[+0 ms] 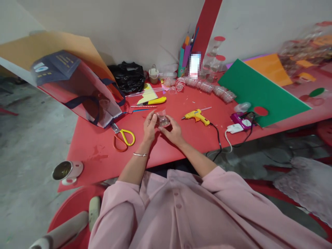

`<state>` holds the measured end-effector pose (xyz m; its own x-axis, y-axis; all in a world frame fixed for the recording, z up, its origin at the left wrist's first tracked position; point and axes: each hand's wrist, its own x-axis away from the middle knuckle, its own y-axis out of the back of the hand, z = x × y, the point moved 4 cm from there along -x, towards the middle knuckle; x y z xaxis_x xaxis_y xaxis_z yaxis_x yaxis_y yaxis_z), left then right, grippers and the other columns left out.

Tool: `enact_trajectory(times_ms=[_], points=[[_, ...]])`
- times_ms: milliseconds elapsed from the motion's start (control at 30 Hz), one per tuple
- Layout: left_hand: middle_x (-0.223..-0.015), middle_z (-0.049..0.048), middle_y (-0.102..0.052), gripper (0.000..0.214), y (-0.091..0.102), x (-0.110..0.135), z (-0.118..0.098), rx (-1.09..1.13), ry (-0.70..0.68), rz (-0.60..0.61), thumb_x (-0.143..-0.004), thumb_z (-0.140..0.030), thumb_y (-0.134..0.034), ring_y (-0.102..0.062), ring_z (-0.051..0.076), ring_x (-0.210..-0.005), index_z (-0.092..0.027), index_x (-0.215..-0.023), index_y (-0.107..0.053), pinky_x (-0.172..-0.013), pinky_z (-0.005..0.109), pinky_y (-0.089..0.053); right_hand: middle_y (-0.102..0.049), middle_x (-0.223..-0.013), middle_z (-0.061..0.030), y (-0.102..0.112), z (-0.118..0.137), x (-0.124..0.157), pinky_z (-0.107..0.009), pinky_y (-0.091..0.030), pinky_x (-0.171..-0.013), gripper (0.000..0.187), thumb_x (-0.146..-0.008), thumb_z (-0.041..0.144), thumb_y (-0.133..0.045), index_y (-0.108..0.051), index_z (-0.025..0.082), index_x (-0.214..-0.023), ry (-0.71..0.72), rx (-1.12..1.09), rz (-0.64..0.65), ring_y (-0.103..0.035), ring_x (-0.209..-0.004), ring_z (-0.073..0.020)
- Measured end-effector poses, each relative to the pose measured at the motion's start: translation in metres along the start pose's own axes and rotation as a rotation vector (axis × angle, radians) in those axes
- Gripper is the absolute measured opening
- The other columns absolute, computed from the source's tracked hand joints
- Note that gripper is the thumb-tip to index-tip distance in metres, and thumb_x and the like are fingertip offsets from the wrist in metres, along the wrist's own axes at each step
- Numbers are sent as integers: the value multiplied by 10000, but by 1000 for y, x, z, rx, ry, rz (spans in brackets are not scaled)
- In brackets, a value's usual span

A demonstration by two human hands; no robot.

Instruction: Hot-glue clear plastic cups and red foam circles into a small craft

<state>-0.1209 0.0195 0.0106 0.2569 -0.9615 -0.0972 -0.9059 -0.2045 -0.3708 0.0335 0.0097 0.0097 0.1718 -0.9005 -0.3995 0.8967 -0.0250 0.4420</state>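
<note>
A small clear plastic piece with a narrow waist [163, 119], like two cups joined, is held between my hands over the red table. My left hand [149, 126] grips its left side, fingers closed. My right hand [173, 132] has thumb and fingers on its lower right rim. To the right lies a yellow glue gun [196, 116] with a black cord. Behind my hands rests a yellow utility knife [155, 101]. Scissors with yellow and orange handles [124, 138] lie to the left.
Stacked clear plastic cups [207, 86] line the back. A green board [264, 91] leans at right, beside a purple power strip [242, 121]. A large paper bag [85, 86] stands left. A mug [76, 169] sits near the front left corner. A lit phone [195, 65] stands at the back.
</note>
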Motion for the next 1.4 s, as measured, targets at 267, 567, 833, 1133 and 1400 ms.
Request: enact_trajectory(times_ms=[267, 567, 833, 1133, 1400], points=[[-1020, 86, -761, 436, 14, 4, -12, -110, -55, -57, -843, -629, -843, -696, 150, -799, -219, -991, -822, -639, 253, -522, -682, -1525, -176, 6, 3, 1, -483, -516, -1233, 763, -990, 718, -608, -570, 201, -1550, -17, -33, -52, -672, -1397, -293], [-1160, 103, -753, 325, 17, 0, -11, -154, -108, -110, -837, -517, -843, -704, 135, -831, -196, -887, -824, -653, 246, -522, -692, -1510, -180, 2, 2, 1, -514, -509, -1233, 789, -944, 736, -688, -602, 212, -1527, 42, 38, -57, -664, -1400, -314], [-951, 68, -758, 269, 22, -6, -4, -95, -49, -203, -767, -419, -864, -691, 154, -794, -190, -877, -777, -679, 264, -525, -699, -1487, -181, -1, 0, -1, -532, -516, -1216, 788, -937, 724, -709, -600, 217, -1530, 53, 117, -25, -662, -1390, -321], [-1065, 96, -769, 121, 17, -3, -9, -194, -87, -117, -764, -288, -790, -683, 153, -870, -173, -734, -767, -712, 252, -546, -707, -1493, -183, 3, -7, -2, -531, -513, -1230, 787, -915, 715, -709, -625, 193, -1498, -49, -48, -107, -685, -1382, -331], [-788, 32, -721, 170, 15, 0, -6, -243, 60, -124, -790, -319, -794, -631, 126, -668, -169, -867, -774, -569, 212, -473, -731, -1458, -161, 2, -11, -2, -559, -521, -1222, 725, -894, 696, -760, -671, 236, -1447, -24, -144, -129, -702, -1350, -344]])
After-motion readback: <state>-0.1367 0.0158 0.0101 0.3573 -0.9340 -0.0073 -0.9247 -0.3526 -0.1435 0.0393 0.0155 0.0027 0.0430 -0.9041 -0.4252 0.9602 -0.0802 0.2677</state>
